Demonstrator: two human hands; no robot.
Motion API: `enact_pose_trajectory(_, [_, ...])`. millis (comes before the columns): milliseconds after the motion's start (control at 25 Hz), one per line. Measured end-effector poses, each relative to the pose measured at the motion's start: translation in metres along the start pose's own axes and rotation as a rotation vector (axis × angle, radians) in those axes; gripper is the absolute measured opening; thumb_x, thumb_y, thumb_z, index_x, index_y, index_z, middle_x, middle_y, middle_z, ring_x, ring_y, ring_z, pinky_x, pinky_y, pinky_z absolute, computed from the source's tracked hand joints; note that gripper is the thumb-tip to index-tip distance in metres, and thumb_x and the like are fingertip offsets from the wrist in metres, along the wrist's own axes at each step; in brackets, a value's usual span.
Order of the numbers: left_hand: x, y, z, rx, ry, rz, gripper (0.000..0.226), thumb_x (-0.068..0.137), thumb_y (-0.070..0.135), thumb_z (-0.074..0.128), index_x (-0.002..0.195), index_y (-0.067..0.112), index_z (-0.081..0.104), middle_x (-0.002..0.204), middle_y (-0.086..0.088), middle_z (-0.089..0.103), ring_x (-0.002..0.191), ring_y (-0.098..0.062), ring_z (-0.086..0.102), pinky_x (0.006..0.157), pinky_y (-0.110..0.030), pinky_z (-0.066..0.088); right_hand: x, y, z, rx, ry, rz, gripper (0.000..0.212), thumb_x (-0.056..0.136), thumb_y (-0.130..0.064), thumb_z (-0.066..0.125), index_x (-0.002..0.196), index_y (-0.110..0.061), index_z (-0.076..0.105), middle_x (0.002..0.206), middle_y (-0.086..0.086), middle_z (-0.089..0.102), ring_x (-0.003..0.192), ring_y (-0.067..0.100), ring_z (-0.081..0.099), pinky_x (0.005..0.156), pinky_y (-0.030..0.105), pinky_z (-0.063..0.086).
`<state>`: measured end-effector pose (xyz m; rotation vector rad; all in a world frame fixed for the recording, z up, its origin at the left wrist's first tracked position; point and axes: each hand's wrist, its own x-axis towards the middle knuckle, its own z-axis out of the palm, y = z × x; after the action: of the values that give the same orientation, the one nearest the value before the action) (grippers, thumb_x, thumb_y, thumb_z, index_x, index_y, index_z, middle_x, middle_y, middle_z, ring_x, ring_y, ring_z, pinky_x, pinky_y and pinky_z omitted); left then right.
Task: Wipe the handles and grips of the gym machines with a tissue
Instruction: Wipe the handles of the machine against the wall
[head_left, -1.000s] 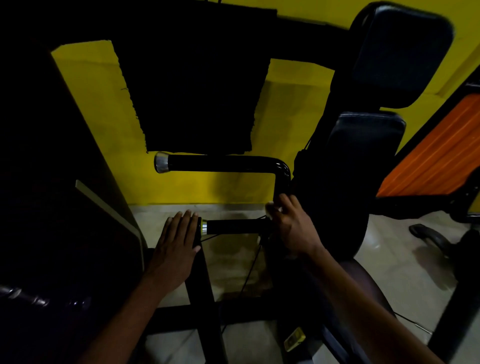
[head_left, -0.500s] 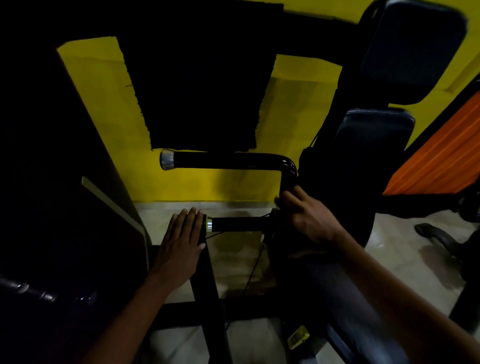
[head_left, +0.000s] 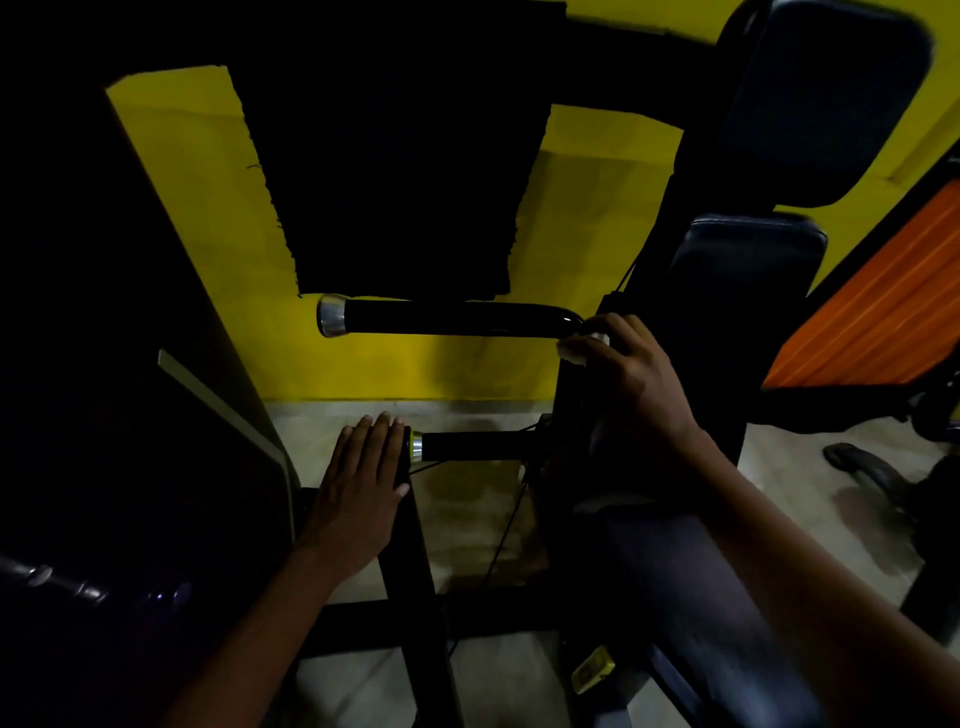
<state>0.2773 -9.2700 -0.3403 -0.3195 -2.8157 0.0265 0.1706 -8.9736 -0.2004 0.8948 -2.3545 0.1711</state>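
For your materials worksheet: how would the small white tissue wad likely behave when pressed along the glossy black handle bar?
The small white tissue wad looks crumpled inside the right hand, so it is probably soft and light. It would likely mould around the glossy black handle bar. That shine suggests it may slide easily.

— What sort of place is this?
— A gym. There's a padded black seat (head_left: 748, 291) with a headrest (head_left: 826, 98), and bar handles (head_left: 447, 318) with metal end caps on a black frame (head_left: 415, 582).
— And the room?
— Yellow wall (head_left: 197, 218), pale floor (head_left: 467, 499), dim light.
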Motion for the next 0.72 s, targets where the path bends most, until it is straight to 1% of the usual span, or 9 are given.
enact_pose_trajectory(120, [-0.001, 0.001, 0.001, -0.013, -0.011, -0.013, 0.067, 0.092, 0.036, 0.030, 0.147, -0.001, 0.025, 0.151, -0.022, 0.032, 0.138, -0.041, 0.033, 0.114, -0.051, 0.020, -0.022, 0.000, 0.009, -0.005, -0.040, 0.022, 0.037, 0.081, -0.010, 0.072, 0.118, -0.007, 0.064, 0.103, 0.016, 0.058, 0.084, 0.030, 0.053, 0.061, 0.039, 0.050])
enact_pose_trajectory(160, [-0.001, 0.001, 0.001, -0.017, -0.012, -0.018, 0.067, 0.092, 0.036, 0.030, 0.147, -0.001, 0.025, 0.151, -0.022, 0.032, 0.138, -0.041, 0.033, 0.114, -0.051, 0.019, -0.028, -0.003, 0.010, 0.004, -0.045, 0.031, 0.041, 0.080, -0.010, 0.072, 0.119, -0.005, 0.063, 0.101, 0.017, 0.057, 0.083, 0.032, 0.053, 0.061, 0.040, 0.050])
enact_pose_trajectory(320, [0.000, 0.001, 0.002, -0.016, -0.021, -0.017, 0.067, 0.091, 0.036, 0.031, 0.146, -0.002, 0.027, 0.151, -0.022, 0.033, 0.137, -0.041, 0.035, 0.115, -0.050, 0.019, -0.038, -0.017, 0.012, -0.006, -0.029, 0.099, 0.046, 0.073, -0.010, 0.076, 0.117, -0.004, 0.063, 0.099, 0.019, 0.055, 0.079, 0.032, 0.053, 0.058, 0.036, 0.052])
enact_pose_trajectory(440, [0.000, 0.000, 0.002, -0.016, -0.020, -0.019, 0.068, 0.091, 0.036, 0.031, 0.147, -0.001, 0.023, 0.152, -0.021, 0.031, 0.138, -0.040, 0.033, 0.115, -0.050, 0.018, -0.059, -0.029, 0.026, -0.010, -0.067, 0.118, 0.052, 0.066, -0.015, 0.083, 0.114, -0.005, 0.065, 0.103, 0.012, 0.049, 0.083, 0.024, 0.047, 0.055, 0.030, 0.050])
enact_pose_trajectory(520, [0.000, 0.001, 0.001, -0.018, -0.022, -0.022, 0.068, 0.090, 0.036, 0.031, 0.147, -0.001, 0.024, 0.151, -0.021, 0.032, 0.138, -0.040, 0.033, 0.115, -0.050, 0.018, -0.081, -0.041, 0.041, 0.013, -0.131, 0.138, 0.057, 0.066, -0.015, 0.085, 0.118, -0.012, 0.062, 0.104, 0.010, 0.049, 0.083, 0.022, 0.048, 0.053, 0.029, 0.051])
enact_pose_trajectory(600, [0.000, 0.001, 0.000, -0.013, -0.014, -0.024, 0.068, 0.090, 0.036, 0.032, 0.147, -0.002, 0.027, 0.151, -0.021, 0.032, 0.138, -0.040, 0.033, 0.115, -0.049, 0.017, -0.090, -0.056, 0.049, 0.119, -0.136, 0.324, 0.053, 0.078, -0.017, 0.077, 0.121, -0.033, 0.053, 0.105, 0.015, 0.054, 0.086, 0.029, 0.054, 0.063, 0.036, 0.055])
enact_pose_trajectory(640, [0.000, 0.001, 0.000, -0.010, -0.011, -0.023, 0.067, 0.090, 0.035, 0.032, 0.146, -0.002, 0.028, 0.151, -0.021, 0.032, 0.138, -0.040, 0.033, 0.115, -0.049, 0.017, -0.090, -0.064, 0.054, 0.171, -0.119, 0.403, 0.047, 0.083, -0.017, 0.072, 0.119, -0.038, 0.050, 0.104, 0.016, 0.055, 0.087, 0.030, 0.054, 0.067, 0.039, 0.055])
enact_pose_trajectory(680, [0.000, 0.001, 0.000, -0.010, -0.009, -0.022, 0.067, 0.091, 0.035, 0.032, 0.146, -0.002, 0.028, 0.151, -0.021, 0.033, 0.138, -0.040, 0.033, 0.115, -0.050, 0.018, -0.085, -0.074, 0.056, 0.209, -0.086, 0.451, 0.046, 0.084, -0.013, 0.070, 0.119, -0.031, 0.047, 0.099, 0.016, 0.054, 0.083, 0.029, 0.053, 0.065, 0.036, 0.055])
enact_pose_trajectory(720, [0.000, 0.002, 0.000, -0.011, -0.009, -0.020, 0.067, 0.091, 0.036, 0.032, 0.146, -0.002, 0.028, 0.151, -0.022, 0.033, 0.138, -0.040, 0.033, 0.114, -0.050, 0.019, -0.079, -0.084, 0.059, 0.196, -0.062, 0.443, 0.049, 0.081, -0.006, 0.071, 0.119, -0.021, 0.044, 0.093, 0.014, 0.053, 0.078, 0.026, 0.051, 0.063, 0.029, 0.052])
